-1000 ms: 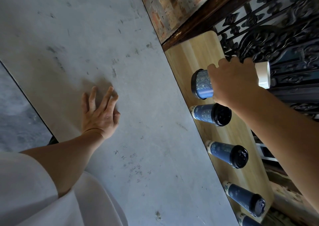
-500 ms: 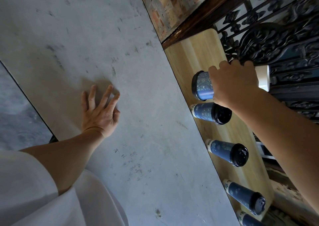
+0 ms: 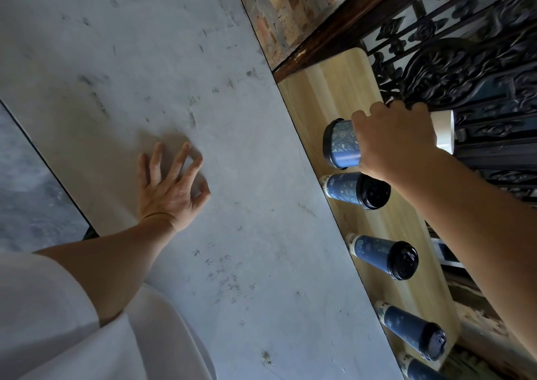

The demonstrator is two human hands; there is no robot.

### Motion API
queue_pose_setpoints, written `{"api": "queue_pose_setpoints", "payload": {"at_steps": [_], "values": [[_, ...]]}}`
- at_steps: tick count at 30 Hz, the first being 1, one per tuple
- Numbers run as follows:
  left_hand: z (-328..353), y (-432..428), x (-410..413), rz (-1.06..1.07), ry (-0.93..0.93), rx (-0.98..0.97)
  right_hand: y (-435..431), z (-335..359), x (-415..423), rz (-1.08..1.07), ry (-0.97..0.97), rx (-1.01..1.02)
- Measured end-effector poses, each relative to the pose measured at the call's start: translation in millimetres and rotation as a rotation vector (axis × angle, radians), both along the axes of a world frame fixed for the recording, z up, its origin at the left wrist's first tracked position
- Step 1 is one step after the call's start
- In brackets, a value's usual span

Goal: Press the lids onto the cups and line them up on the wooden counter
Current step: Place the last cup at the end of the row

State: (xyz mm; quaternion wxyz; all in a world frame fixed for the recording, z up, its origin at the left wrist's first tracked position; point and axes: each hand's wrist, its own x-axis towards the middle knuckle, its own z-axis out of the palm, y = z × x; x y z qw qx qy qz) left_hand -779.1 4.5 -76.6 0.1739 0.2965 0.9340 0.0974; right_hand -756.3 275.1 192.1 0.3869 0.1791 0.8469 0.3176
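Right hand (image 3: 398, 144): fingers (image 3: 360, 121) clamped round a blue cup (image 3: 344, 144), held just over the far part of the wooden tabletop (image 3: 325, 89). The cup's dark end, a lid by the look, points down at the wood; whether it touches, cannot tell. Left hand (image 3: 171, 188): fingers apart, resting on the grey slab (image 3: 261, 234), holding nothing. Progress looks late: four lidded cups (image 3: 377, 256) stand in a row along the wood, the nearest cut off by the frame edge; the held one is probably next in line. Open wood remains beyond the row. An iron railing (image 3: 465, 60) runs close behind, crowding the reach. Brick wall (image 3: 284, 7) at the far end.
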Motion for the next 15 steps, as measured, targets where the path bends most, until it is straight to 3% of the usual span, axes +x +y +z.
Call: {"api": "queue_pose_setpoints", "payload": {"at_steps": [15], "values": [[-0.3,-0.8,-1.1,-0.013,0.0,0.005,-2.2,-2.6,3.9,-0.036,-0.009,-0.007]]}}
